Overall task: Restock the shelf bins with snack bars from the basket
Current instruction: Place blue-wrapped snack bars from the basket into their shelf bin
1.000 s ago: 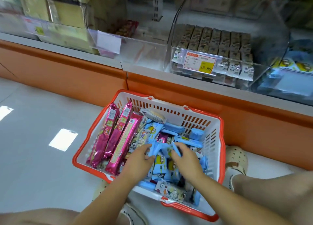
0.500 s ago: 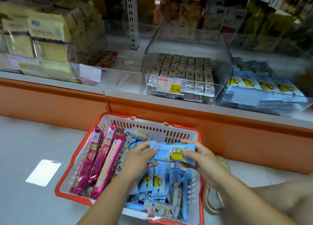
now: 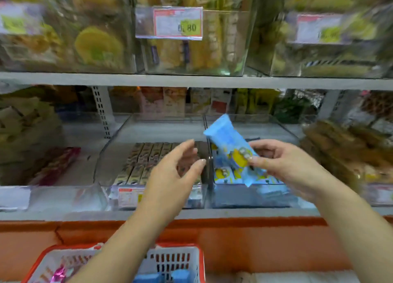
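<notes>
My right hand [image 3: 291, 165] holds a blue snack bar [image 3: 228, 142] with a yellow cartoon figure, tilted up to the left above a clear shelf bin [image 3: 251, 195] that holds more blue bars. My left hand [image 3: 176, 172] is open beside it, fingers spread, in front of the neighbouring clear bin [image 3: 110, 155] of brown bars. The red and white basket [image 3: 176, 259] sits at the bottom edge, with blue bars and a pink wrapper showing inside.
An orange base panel [image 3: 255, 244] runs under the lower shelf. A pink package [image 3: 57, 165] lies in the bin to the left, brown packets [image 3: 344, 150] to the right. The upper shelf [image 3: 191, 80] carries clear bins of yellow snacks with price tags.
Both hands rose from the basket to the shelf. The blue bar, held by both hands before, is now only in my right hand; my left hand has let go. The view tilted up.
</notes>
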Demonstrator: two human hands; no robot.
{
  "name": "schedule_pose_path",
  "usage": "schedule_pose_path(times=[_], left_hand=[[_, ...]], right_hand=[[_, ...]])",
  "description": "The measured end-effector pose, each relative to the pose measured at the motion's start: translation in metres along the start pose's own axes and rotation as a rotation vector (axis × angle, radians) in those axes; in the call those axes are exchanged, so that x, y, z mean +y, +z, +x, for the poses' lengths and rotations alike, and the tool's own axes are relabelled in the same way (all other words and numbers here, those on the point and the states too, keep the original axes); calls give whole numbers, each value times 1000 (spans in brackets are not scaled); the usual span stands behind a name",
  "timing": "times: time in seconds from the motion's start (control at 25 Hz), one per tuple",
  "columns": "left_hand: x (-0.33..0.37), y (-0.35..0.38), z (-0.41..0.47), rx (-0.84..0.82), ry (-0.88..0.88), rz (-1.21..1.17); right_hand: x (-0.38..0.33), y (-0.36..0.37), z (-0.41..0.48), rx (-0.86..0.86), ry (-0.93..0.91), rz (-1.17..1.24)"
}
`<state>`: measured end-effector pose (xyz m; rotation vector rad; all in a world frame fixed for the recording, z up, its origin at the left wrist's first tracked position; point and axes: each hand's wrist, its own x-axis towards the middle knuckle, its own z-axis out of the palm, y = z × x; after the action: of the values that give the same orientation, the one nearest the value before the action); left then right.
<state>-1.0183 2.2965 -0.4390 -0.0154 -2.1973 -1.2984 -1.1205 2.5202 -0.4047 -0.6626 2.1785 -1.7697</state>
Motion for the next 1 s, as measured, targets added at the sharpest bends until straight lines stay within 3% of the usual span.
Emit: schedule_pose_path(times=[0.12,0.2,0.44,0.72,0.88,1.0], left_hand=[[-7,29,37,-159,193,530],[-23,42,47,-263,226,680],[-44,51,47,-229,252,648],[-46,50,49,-248,234,646],[-29,43,43,-225,223,621],[-25,18,1,-108,275,601]], right_hand=[[15,-36,53,391,54,87],[30,-41,86,466,121,-3],[59,-31,147,493,161,-397],[63,-14,154,310,174,-783],[33,-24,127,422,84,-651],[3,-5,89,491,-268,-532]])
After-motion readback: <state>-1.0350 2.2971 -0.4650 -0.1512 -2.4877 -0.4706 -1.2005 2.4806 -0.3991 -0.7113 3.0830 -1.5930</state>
